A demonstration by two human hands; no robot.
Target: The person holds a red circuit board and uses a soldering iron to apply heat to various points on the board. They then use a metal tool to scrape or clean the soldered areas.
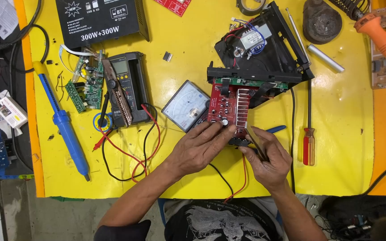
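Head view: the left hand (pixel 200 149) rests on the red circuit board (pixel 228 107), fingertips pressed at its near edge, the board lying against the opened black chassis (pixel 264 53). The right hand (pixel 269 160) pinches a flat metal tool (pixel 255 142) (tweezers, perhaps) beside the heatsink (pixel 242 107); the board is already out of its case, wires attached.

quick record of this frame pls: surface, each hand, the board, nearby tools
surface: yellow workbench
left hand: fingertips on red circuit board
right hand: grips a flat metal tool, tip at the board's lower edge
board: joined to open black chassis with transformer
nearby: analog meter, digital multimeter, red-handled screwdriver, blue desoldering pump
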